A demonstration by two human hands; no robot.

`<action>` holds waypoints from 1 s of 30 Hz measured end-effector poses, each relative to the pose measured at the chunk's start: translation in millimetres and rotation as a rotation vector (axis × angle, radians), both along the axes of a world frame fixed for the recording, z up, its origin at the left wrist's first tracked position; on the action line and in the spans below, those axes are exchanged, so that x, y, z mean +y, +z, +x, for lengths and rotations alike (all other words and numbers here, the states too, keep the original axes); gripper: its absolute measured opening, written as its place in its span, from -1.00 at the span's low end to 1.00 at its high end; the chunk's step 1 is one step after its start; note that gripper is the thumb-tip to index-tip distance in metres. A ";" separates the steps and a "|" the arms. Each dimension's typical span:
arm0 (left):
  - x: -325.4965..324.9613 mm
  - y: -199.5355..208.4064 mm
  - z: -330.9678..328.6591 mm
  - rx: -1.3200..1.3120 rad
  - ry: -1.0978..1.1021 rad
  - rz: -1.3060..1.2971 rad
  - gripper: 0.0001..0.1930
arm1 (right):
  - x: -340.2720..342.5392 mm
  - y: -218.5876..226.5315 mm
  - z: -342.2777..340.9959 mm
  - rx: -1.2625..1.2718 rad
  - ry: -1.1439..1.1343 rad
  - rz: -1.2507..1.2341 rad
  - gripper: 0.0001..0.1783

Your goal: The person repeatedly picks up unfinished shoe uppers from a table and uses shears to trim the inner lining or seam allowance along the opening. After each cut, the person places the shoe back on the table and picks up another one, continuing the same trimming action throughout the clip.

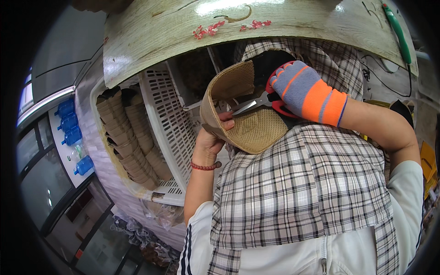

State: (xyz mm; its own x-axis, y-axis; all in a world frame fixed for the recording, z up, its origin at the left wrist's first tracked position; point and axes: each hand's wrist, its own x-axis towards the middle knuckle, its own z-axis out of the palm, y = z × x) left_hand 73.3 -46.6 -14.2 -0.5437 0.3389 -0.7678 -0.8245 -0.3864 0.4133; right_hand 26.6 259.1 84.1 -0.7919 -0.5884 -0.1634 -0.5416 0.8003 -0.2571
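A tan woven, hat-like piece (263, 133) with a black part at its far side rests tilted in front of my apron, its hollow facing up. My bare left hand (215, 137), a red beaded bracelet on its wrist, grips the piece by its left wall, fingertips showing on the inner side. My right hand (302, 89), in a grey and orange knit glove, is wrapped round the red handles of a pair of scissors (247, 107). The silver blades point left into the hollow, close to my left fingertips. Whether they touch the weave is hard to tell.
A wood-grain table (151, 41) crosses the far side, bearing a curled strip (238, 19) and a green-handled corded tool (398, 34). To the left, a white plastic basket (172, 114) holds nested stacks of similar tan pieces (121, 133). Blue water jugs (72, 136) stand farther left.
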 end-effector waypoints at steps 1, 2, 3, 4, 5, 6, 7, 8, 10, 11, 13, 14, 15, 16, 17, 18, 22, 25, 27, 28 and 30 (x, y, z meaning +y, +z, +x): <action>-0.2 -1.5 0.1 -0.005 0.003 0.005 -0.60 | -0.8 -0.2 -1.0 -0.013 0.007 0.021 -0.75; -1.1 -3.1 0.4 -0.008 -0.002 0.003 -0.60 | -1.8 -0.3 -1.9 -0.026 0.014 0.041 -0.75; -2.1 -4.7 0.9 -0.011 -0.007 0.002 -0.60 | -2.3 -0.6 -2.5 -0.038 0.021 0.061 -0.75; -2.7 -5.4 1.2 -0.014 -0.012 0.000 -0.60 | -2.1 -1.2 -2.9 -0.030 0.033 0.072 -0.74; -2.6 -5.0 0.9 -0.013 -0.014 0.003 -0.59 | -1.3 -2.0 -3.3 -0.021 0.045 0.083 -0.74; -2.4 -3.9 0.6 -0.011 -0.016 0.006 -0.58 | -0.2 -3.1 -3.7 -0.012 0.057 0.094 -0.74; -2.0 -2.3 0.3 -0.010 -0.018 0.009 -0.58 | 1.9 -6.2 -4.2 -0.051 0.048 0.106 -0.74; 0.1 1.4 -1.3 -0.011 -0.034 0.036 -0.57 | 5.6 -10.2 -4.3 -0.091 0.037 0.119 -0.73; 4.8 9.6 -4.3 -0.013 -0.067 0.089 -0.56 | 15.0 -8.5 -2.8 -0.142 -0.022 0.125 -0.72; 4.3 9.6 -2.4 -0.001 -0.055 0.079 -0.55 | 20.9 0.9 -3.4 -0.154 -0.068 0.119 -0.71; 4.3 8.7 -0.3 0.025 -0.033 0.057 -0.54 | 41.7 -8.2 -4.1 -0.222 -0.145 0.055 -0.51; 4.7 8.3 0.5 0.032 -0.026 0.045 -0.54 | 44.9 -5.7 -2.2 -0.219 -0.119 0.043 -0.44; 5.6 7.8 1.1 0.039 -0.020 0.033 -0.54 | 47.5 -0.2 -0.7 -0.215 -0.093 0.032 -0.37; 6.5 7.5 1.6 0.046 -0.013 0.021 -0.53 | 48.6 2.8 0.2 -0.212 -0.069 0.020 -0.31; 8.0 9.7 1.4 0.049 -0.009 0.038 -0.53 | 43.2 -0.8 0.9 -0.223 -0.066 -0.017 -0.09; 9.9 13.5 1.1 0.052 -0.006 0.055 -0.53 | 40.0 0.8 0.1 -0.252 -0.052 0.023 -0.07; 7.8 5.8 3.6 0.048 0.028 0.072 -0.54 | 14.6 13.1 -15.4 -0.416 -0.018 0.117 0.00; 6.5 4.3 4.4 0.027 0.050 0.088 -0.55 | 7.4 15.1 -19.3 -0.496 -0.018 0.126 -0.04; 6.9 3.6 4.7 0.023 0.048 0.078 -0.55 | 3.4 16.9 -20.3 -0.530 -0.009 0.165 -0.07; 7.2 3.5 4.8 0.021 0.047 0.072 -0.55 | 0.7 19.3 -21.6 -0.546 -0.008 0.192 -0.09; 9.1 6.3 3.7 0.030 0.040 0.095 -0.55 | -3.8 23.4 -23.8 -0.577 -0.006 0.241 -0.12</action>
State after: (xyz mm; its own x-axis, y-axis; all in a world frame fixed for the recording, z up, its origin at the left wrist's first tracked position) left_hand 77.0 -37.5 -7.9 -0.5801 0.3872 -0.7166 -0.7957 -0.4573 0.3971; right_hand 2.7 255.3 107.4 -0.5393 -0.4778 -0.6934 -0.3649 0.8747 -0.3190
